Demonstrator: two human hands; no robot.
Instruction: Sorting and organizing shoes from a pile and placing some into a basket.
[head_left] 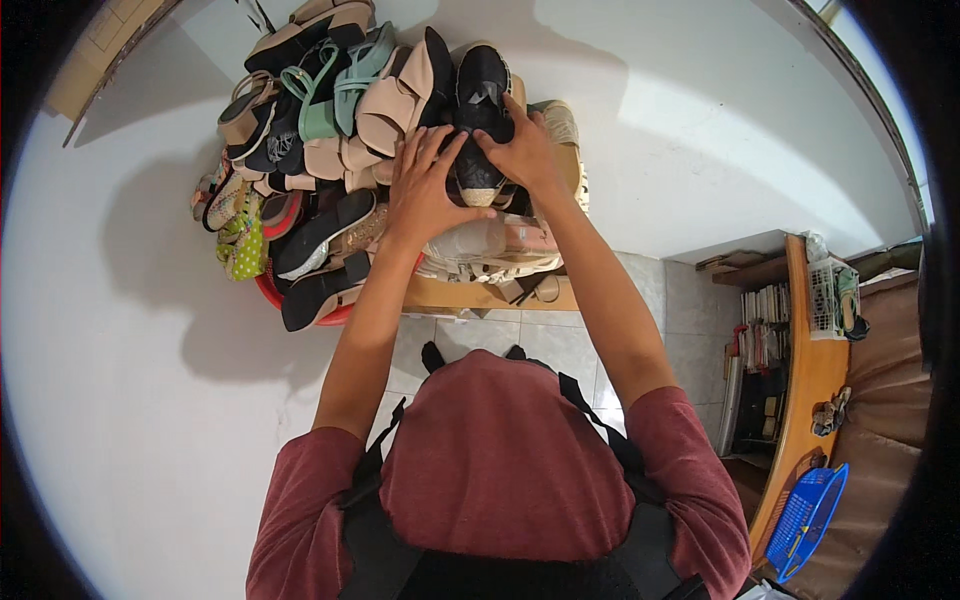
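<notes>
A black espadrille shoe (482,180) with a cream woven edge lies lengthwise on top of a pile of shoes. My right hand (528,155) grips it from the right, thumb on its upper and index finger at its side. My left hand (425,195) is spread along its left side, fingertips at the shoe and thumb stretched past its near end. Left of it lie beige shoes (392,115), and mint green strappy sandals (362,75) beyond. Below my hands is a clear plastic-wrapped item (470,243). My palms hide part of the pile.
Black shoes (325,300) and a green polka-dot cloth (242,240) hang over a red rim (335,318) at the pile's left. A wooden shelf (800,400) with books (765,325) stands right, bearing a white basket (826,300) and a blue basket (808,520). A white wall (720,120) lies behind.
</notes>
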